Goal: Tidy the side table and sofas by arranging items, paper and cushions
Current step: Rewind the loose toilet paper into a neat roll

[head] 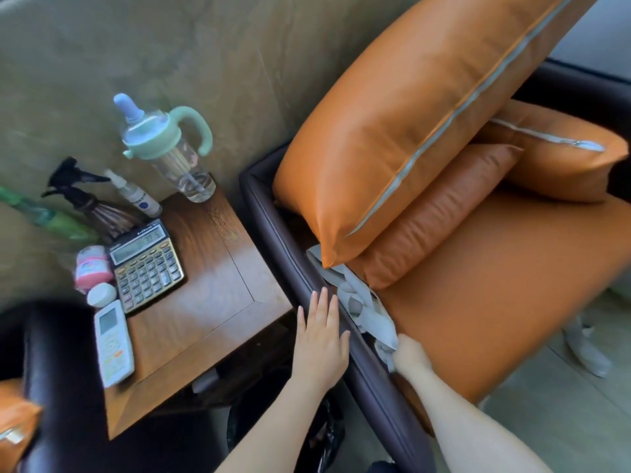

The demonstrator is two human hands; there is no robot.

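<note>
I see my left hand (321,339) lying flat with its fingers straight, resting on the dark armrest (300,264) of the orange sofa (495,302). My right hand (408,356) reaches into the gap between armrest and seat; its fingers are hidden there, seemingly pinching the crumpled grey paper (362,302), though I cannot tell the grip for sure. The paper is wedged in that gap, just below the corner of the large orange cushion (403,131), which leans tilted over a smaller ribbed cushion (440,213) and a third cushion (553,155) behind.

Beside the armrest stands the wooden surface (211,285). Along its far and left edges I see a sippy bottle (174,148) with a green lid, a small white spray bottle (136,194), a black trigger sprayer (85,196), a calculator (145,266), a pink jar (93,266), a small white tub (101,295) and a white remote control (113,343) near the front-left edge. A dark sofa arm (51,370) sits at lower left.
</note>
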